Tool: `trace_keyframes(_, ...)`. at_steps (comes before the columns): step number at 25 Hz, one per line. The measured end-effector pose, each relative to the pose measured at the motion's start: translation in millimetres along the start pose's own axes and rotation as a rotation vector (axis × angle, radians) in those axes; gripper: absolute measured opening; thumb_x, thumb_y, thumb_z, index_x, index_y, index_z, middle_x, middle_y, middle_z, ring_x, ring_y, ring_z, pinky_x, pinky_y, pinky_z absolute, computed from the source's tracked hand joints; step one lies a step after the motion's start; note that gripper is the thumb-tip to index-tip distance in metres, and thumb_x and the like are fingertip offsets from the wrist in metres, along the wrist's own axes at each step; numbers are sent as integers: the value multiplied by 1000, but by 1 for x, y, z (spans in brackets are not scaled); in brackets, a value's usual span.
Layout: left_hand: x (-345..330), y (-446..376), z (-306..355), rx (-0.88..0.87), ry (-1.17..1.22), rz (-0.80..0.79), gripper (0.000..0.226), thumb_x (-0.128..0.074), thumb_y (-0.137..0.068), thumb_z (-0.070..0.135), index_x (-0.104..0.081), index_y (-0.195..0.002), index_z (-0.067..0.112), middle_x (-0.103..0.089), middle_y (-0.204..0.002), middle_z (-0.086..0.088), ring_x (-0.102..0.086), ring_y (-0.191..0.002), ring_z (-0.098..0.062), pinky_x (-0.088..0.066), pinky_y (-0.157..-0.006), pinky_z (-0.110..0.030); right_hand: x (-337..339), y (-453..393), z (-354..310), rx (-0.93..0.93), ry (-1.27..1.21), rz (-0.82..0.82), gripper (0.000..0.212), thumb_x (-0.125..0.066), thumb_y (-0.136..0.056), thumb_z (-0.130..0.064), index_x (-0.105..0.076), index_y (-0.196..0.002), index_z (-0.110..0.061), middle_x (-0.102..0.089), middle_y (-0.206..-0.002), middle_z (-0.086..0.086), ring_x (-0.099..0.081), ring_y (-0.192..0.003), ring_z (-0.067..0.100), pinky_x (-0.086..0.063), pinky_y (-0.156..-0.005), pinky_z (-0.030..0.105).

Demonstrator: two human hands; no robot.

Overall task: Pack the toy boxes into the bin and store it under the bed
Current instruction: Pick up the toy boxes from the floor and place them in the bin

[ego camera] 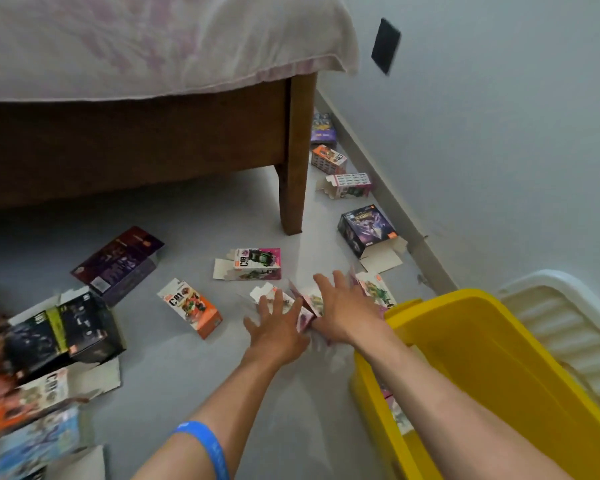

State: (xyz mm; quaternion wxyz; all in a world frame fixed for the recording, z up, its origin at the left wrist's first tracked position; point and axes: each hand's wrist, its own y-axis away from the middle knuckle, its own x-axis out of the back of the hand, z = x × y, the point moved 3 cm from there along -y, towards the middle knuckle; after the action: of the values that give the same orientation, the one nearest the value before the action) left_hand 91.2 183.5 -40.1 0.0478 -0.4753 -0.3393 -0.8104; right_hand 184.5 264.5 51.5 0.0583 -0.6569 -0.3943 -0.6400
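Both my hands are stretched out over small toy boxes [305, 306] on the grey floor, just left of the yellow bin [492, 368]. My left hand [278, 327] and my right hand [343, 306] have spread fingers resting on the blurred boxes; no grip shows. A few boxes [395, 410] lie inside the bin, partly hidden by my right forearm. More toy boxes are scattered around: an orange one [191, 308], a pink and white one [255, 263], a dark purple one [366, 228], and a pile at the left [49, 344].
The wooden bed [136, 143] with a pale cover stands at the back, its leg [293, 188] near the boxes. Further boxes [328, 157] line the wall. A white ribbed lid [568, 327] lies behind the bin.
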Motion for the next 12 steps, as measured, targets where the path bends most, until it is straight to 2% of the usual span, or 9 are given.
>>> trace_keyframes(2, -9, 4, -11, 49, 139, -61, 57, -45, -93, 58, -29, -146, 46, 4, -166, 4, 5, -151, -32, -8, -112, -67, -18, -17, 3, -86, 123, -165, 86, -61, -86, -39, -10, -154, -29, -20, -156, 12, -39, -134, 42, -41, -102, 51)
trace_keyframes(3, -13, 12, -18, 59, 176, -74, 52, -45, -92, 60, -35, -142, 47, 0, -166, 5, -2, -150, -32, -13, -111, -66, -27, -26, 3, -116, 173, -187, 85, -57, -90, -36, -4, -156, -26, -19, -156, 15, -39, -134, 43, -41, -103, 52)
trace_keyframes(6, -15, 27, -39, 72, 170, 69, 37, -50, -90, 56, -55, -122, 36, -30, -149, -3, -34, -134, -33, -36, -105, -54, -43, -50, 1, -175, 177, -177, 75, -45, -96, -22, -1, -156, -15, -37, -148, 22, -46, -129, 43, -44, -101, 53)
trace_keyframes(7, -11, 27, -40, 86, 174, 138, 36, -51, -91, 51, -55, -122, 33, -37, -142, -6, -40, -127, -33, -40, -102, -51, -48, -55, -2, -174, 151, -206, 76, -47, -93, -18, -5, -155, -14, -46, -142, 21, -50, -125, 42, -47, -99, 52)
trace_keyframes(9, -6, 19, -35, 116, 244, 181, 50, -52, -92, 46, -39, -139, 35, -39, -139, -11, -42, -123, -36, -42, -99, -46, -60, -57, -7, -133, 177, -252, 80, -55, -86, -14, -11, -153, -14, -57, -131, 18, -57, -117, 39, -52, -92, 49)
trace_keyframes(11, -4, 7, -30, 207, 361, 85, 63, -54, -90, 50, -25, -146, 41, -37, -138, -13, -43, -124, -38, -40, -99, -45, -70, -52, -11, -106, 205, -286, 81, -61, -83, -15, -15, -150, -18, -60, -128, 15, -59, -114, 36, -53, -88, 43)
trace_keyframes(12, -7, 4, -31, 262, 439, 32, 61, -56, -89, 50, -28, -142, 41, -40, -135, -13, -45, -122, -38, -41, -98, -43, -74, -49, -11, -103, 185, -296, 77, -63, -81, -16, -21, -146, -18, -61, -126, 13, -60, -113, 34, -52, -83, 38)
